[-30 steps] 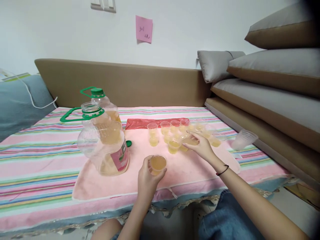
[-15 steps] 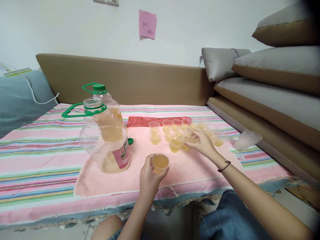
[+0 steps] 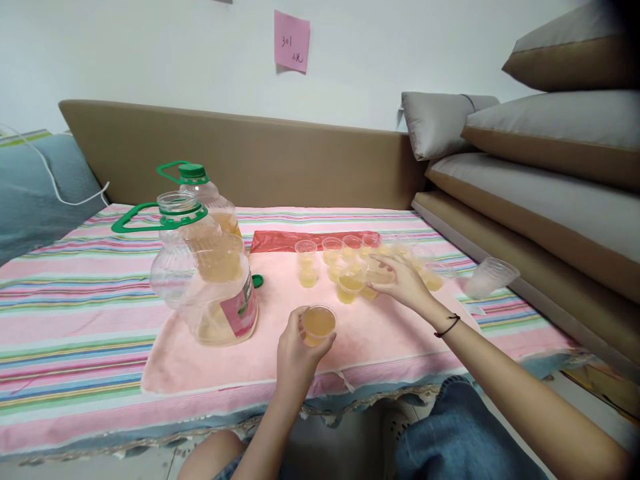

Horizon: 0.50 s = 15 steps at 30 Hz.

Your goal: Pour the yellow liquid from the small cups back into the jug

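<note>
My left hand [image 3: 300, 343] is wrapped round a clear plastic cup [image 3: 320, 323] of amber liquid, near the front of the pink cloth [image 3: 210, 370]. Farther back on the right, my right hand [image 3: 400, 280] has its thumb and fingers closed round another clear cup [image 3: 377, 272] among the group. Just left of it stands a filled cup [image 3: 349, 287]. Several more cups of pale yellow liquid, including one at the left end [image 3: 308, 275], stand behind, partly hidden by my right hand.
To the left stands an open large bottle [image 3: 215, 293] with a green handle; a capped bottle [image 3: 220, 207] is behind it. A green cap [image 3: 257, 281] lies beside them. A red plastic bag [image 3: 280, 242] lies behind the cups. Stacked clear cups [image 3: 493, 277] lie at right, near piled cushions [image 3: 540, 180].
The view has shifted slightly, so most things sit a little farther left. Both hands keep their holds, with hardly any movement against the cups.
</note>
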Motion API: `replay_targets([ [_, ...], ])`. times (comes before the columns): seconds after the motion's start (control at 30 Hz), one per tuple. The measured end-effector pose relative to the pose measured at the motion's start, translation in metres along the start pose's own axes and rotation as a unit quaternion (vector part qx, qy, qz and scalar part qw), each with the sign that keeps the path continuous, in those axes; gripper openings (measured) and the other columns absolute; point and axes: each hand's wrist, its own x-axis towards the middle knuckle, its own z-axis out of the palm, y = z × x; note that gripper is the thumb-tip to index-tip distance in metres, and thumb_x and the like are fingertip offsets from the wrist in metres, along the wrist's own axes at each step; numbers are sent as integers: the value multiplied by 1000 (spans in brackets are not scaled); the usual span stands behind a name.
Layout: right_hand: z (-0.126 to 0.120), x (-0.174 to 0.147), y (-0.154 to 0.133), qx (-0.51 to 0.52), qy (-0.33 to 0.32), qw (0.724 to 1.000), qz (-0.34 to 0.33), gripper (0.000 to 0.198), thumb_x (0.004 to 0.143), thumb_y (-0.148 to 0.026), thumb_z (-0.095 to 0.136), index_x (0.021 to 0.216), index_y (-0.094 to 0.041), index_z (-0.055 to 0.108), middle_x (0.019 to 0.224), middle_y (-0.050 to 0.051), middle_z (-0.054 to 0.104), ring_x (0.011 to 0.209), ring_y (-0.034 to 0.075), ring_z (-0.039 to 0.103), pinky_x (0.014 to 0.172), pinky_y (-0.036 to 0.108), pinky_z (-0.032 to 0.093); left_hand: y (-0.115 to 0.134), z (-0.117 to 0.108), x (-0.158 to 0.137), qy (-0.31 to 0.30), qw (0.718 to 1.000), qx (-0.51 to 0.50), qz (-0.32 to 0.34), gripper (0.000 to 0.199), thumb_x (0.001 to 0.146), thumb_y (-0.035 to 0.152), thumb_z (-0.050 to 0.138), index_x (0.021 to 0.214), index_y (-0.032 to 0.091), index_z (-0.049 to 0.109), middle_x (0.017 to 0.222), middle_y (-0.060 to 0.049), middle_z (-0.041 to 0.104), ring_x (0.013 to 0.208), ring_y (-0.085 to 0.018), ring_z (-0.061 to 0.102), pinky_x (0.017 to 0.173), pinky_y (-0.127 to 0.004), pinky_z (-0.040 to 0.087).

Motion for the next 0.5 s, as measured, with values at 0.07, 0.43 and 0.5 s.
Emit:
replay_targets([
  [0.07,-1,2,-1,-16,-6,1000,-8,62,71,-32,81,130,-24,65,102,6,62,98,28,59,88,42,46,1,0,0,2,1000,-1,0,52,67,35,78,110,21,54,113,-9,70,102,-25,68,93,-43,55],
  [0.43,-6,8,-14,-191,6,975,-109,58,74,-21,77,130,-27,64,107,8,59,101,31,49,84,42,40,2,0,-1,1,1000,-13,-1,51,66,34,78,109,21,55,112,-9,70,102,-24,69,92,-42,56],
  [0.5,-8,8,-20,-217,8,967,-133,57,76,-18,77,130,-27,63,112,9,59,104,31,48,85,43,40,2,-1,-2,-1,1000,-13,-1,51,67,35,78,110,21,55,112,-9,70,102,-24,68,92,-42,56],
])
